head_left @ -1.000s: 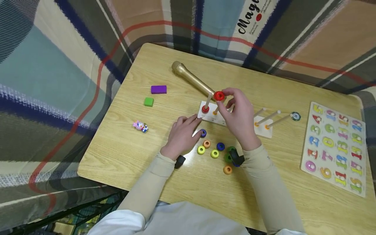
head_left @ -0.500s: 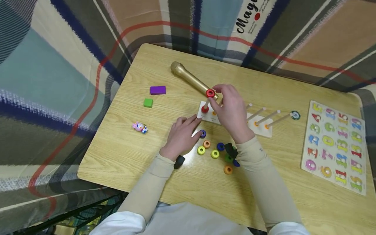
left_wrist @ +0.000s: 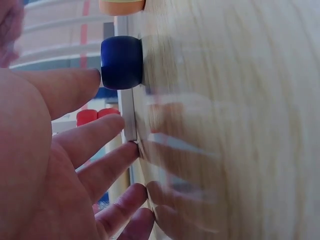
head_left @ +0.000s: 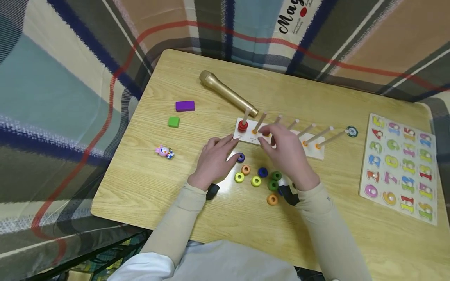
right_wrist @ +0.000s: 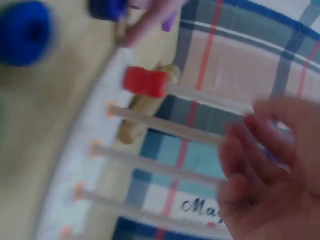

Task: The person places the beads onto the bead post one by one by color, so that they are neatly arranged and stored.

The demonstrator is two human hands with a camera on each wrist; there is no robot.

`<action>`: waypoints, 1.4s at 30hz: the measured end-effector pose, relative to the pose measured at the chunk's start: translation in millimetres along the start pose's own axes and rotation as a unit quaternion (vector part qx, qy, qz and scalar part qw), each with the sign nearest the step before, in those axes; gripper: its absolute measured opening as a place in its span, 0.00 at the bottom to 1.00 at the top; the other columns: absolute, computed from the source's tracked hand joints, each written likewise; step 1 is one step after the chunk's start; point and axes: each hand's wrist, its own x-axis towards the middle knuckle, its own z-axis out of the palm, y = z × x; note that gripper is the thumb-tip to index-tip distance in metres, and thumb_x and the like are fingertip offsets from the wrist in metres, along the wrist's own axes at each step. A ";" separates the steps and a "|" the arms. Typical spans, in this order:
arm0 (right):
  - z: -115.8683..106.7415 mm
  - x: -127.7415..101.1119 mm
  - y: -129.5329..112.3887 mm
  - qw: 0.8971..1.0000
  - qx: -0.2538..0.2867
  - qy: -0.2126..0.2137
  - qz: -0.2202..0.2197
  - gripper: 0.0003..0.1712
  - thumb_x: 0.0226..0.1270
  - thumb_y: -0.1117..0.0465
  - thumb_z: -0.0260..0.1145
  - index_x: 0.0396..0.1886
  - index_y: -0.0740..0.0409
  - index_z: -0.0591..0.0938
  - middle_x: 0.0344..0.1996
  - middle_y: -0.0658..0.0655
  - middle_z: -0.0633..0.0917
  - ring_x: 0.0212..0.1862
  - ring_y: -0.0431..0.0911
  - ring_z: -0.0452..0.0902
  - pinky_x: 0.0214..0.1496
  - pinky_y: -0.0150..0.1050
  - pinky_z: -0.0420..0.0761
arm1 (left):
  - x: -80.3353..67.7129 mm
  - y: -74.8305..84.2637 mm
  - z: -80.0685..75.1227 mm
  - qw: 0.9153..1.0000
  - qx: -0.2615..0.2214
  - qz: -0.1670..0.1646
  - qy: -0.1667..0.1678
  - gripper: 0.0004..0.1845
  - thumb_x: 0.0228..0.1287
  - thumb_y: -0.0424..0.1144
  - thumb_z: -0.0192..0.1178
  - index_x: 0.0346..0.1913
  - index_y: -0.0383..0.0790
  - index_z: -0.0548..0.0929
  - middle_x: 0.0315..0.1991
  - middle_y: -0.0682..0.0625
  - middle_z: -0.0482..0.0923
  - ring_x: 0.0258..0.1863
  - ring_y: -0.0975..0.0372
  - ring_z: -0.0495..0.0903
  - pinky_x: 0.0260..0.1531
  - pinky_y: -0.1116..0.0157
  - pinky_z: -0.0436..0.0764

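Observation:
Two red rings (right_wrist: 145,82) sit stacked on the end peg of a white peg board (head_left: 250,136); the other pegs in view carry no rings. My left hand (head_left: 215,162) rests flat on the table, fingertips at the board's left end. Close to its thumb lies a blue ring (left_wrist: 121,62). My right hand (head_left: 288,156) hovers over the middle of the board, fingers loosely bent and holding nothing. In front of the board lie several loose rings, among them a yellow ring (head_left: 256,181), an orange ring (head_left: 272,200) and a green ring (head_left: 276,175).
Behind the board lies a gold microphone (head_left: 228,93). To the left are a purple block (head_left: 184,106), a green block (head_left: 174,122) and a small pink figurine (head_left: 164,152). A number puzzle board (head_left: 397,171) lies at the right, and a round token (head_left: 351,132) beyond the pegs.
The right hand has put its red ring onto the end peg over the first one, let go, and moved back to the right. The left hand has stayed in place.

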 end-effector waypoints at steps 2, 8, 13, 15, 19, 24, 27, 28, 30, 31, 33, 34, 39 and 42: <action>7.1 -16.3 7.2 0.997 -0.016 -0.068 -0.012 0.15 0.70 0.57 0.70 0.52 0.58 0.84 0.41 0.56 0.86 0.36 0.48 0.79 0.37 0.43 0.79 | -0.2 -0.7 -1.2 1.000 -0.002 0.003 0.002 0.29 0.77 0.58 0.50 0.77 0.57 0.68 0.80 0.55 0.60 0.71 0.50 0.62 0.67 0.49 0.67; 29.9 -57.4 21.7 0.983 -0.041 -0.175 -0.044 0.23 0.60 0.47 0.78 0.52 0.50 0.85 0.43 0.51 0.81 0.35 0.41 0.77 0.36 0.41 0.81 | -1.0 -4.8 -6.0 1.000 -0.002 0.000 0.010 0.29 0.77 0.57 0.50 0.77 0.58 0.67 0.80 0.56 0.60 0.72 0.50 0.62 0.67 0.48 0.67; 37.1 -68.7 25.3 0.985 -0.048 -0.159 -0.054 0.15 0.62 0.52 0.77 0.47 0.49 0.86 0.41 0.50 0.79 0.32 0.39 0.74 0.32 0.37 0.78 | -1.3 -4.1 -9.2 1.000 -0.009 -0.004 0.009 0.29 0.77 0.57 0.51 0.77 0.58 0.67 0.80 0.56 0.60 0.72 0.49 0.62 0.68 0.48 0.66; 35.9 -70.1 26.5 0.987 -0.043 -0.151 -0.046 0.14 0.64 0.54 0.75 0.47 0.49 0.85 0.44 0.50 0.80 0.34 0.40 0.76 0.34 0.38 0.79 | -1.3 -3.3 -9.3 1.000 -0.012 -0.002 0.007 0.29 0.77 0.56 0.51 0.77 0.57 0.67 0.80 0.55 0.60 0.72 0.49 0.62 0.68 0.48 0.66; 22.5 -64.9 26.5 0.996 0.002 -0.092 -0.016 0.15 0.66 0.58 0.73 0.50 0.53 0.82 0.43 0.52 0.83 0.32 0.41 0.74 0.32 0.37 0.76 | -1.0 -1.7 -8.2 1.000 -0.013 0.001 0.003 0.29 0.77 0.56 0.52 0.77 0.57 0.67 0.80 0.55 0.60 0.72 0.49 0.62 0.68 0.47 0.66; -1.3 -39.5 19.9 0.995 0.048 0.086 -0.005 0.18 0.65 0.66 0.72 0.53 0.62 0.81 0.45 0.60 0.84 0.26 0.42 0.71 0.29 0.31 0.68 | -0.9 -0.5 -7.4 1.000 -0.013 0.001 -0.002 0.29 0.77 0.56 0.51 0.77 0.57 0.67 0.80 0.55 0.60 0.72 0.49 0.62 0.68 0.48 0.66; -9.9 -17.8 11.1 0.984 0.060 0.168 0.009 0.18 0.66 0.64 0.71 0.54 0.63 0.81 0.47 0.62 0.84 0.27 0.45 0.73 0.32 0.31 0.68 | -1.2 0.0 -6.2 1.000 -0.012 -0.001 -0.008 0.29 0.77 0.56 0.51 0.77 0.57 0.67 0.80 0.56 0.59 0.72 0.49 0.62 0.68 0.48 0.65; -11.3 -10.2 8.1 0.981 0.059 0.183 0.015 0.18 0.67 0.63 0.71 0.54 0.63 0.81 0.47 0.62 0.84 0.28 0.46 0.74 0.33 0.32 0.68 | -1.4 0.3 -5.5 1.000 -0.011 -0.001 -0.010 0.30 0.77 0.56 0.51 0.77 0.57 0.67 0.81 0.56 0.59 0.73 0.49 0.62 0.69 0.48 0.65; -11.5 3.7 3.2 0.979 0.051 0.196 0.027 0.18 0.69 0.60 0.70 0.55 0.63 0.81 0.47 0.62 0.84 0.28 0.47 0.74 0.33 0.35 0.69 | -1.8 1.0 -3.8 1.000 -0.008 -0.001 -0.013 0.30 0.77 0.57 0.51 0.78 0.57 0.66 0.81 0.56 0.59 0.73 0.49 0.61 0.69 0.48 0.65; -10.8 10.1 0.9 0.979 0.044 0.195 0.032 0.19 0.69 0.59 0.70 0.55 0.62 0.81 0.48 0.62 0.84 0.28 0.48 0.74 0.33 0.36 0.69 | -2.1 1.1 -3.4 1.000 -0.007 -0.001 -0.014 0.30 0.77 0.57 0.51 0.78 0.57 0.66 0.81 0.56 0.59 0.73 0.49 0.61 0.69 0.48 0.66; -8.7 19.9 -2.3 0.981 0.025 0.190 0.040 0.18 0.70 0.58 0.69 0.55 0.62 0.82 0.48 0.62 0.84 0.28 0.49 0.74 0.33 0.38 0.70 | -2.3 1.5 -2.4 1.000 -0.005 0.000 -0.015 0.30 0.77 0.57 0.51 0.78 0.57 0.66 0.81 0.56 0.59 0.73 0.49 0.61 0.69 0.48 0.66; -7.6 22.8 -3.4 0.981 0.015 0.187 0.043 0.18 0.70 0.58 0.69 0.55 0.62 0.82 0.48 0.62 0.85 0.28 0.50 0.75 0.32 0.39 0.70 | -2.2 1.6 -1.6 1.000 -0.003 0.000 -0.015 0.30 0.77 0.57 0.51 0.78 0.58 0.66 0.80 0.56 0.59 0.73 0.49 0.61 0.68 0.48 0.66; -4.4 27.1 -3.8 0.982 -0.010 0.179 0.057 0.19 0.71 0.57 0.69 0.56 0.60 0.82 0.49 0.61 0.85 0.30 0.51 0.77 0.29 0.40 0.70 | -1.5 1.0 -0.6 1.000 -0.005 0.005 -0.011 0.30 0.77 0.57 0.51 0.78 0.57 0.66 0.80 0.56 0.59 0.72 0.50 0.62 0.67 0.49 0.66; -4.6 27.6 -3.3 0.983 -0.009 0.175 0.055 0.19 0.71 0.57 0.69 0.58 0.58 0.83 0.49 0.60 0.86 0.31 0.51 0.78 0.29 0.40 0.71 | -1.3 0.0 -2.3 1.000 -0.003 0.002 -0.011 0.30 0.77 0.57 0.51 0.78 0.58 0.65 0.81 0.57 0.59 0.72 0.50 0.61 0.67 0.50 0.66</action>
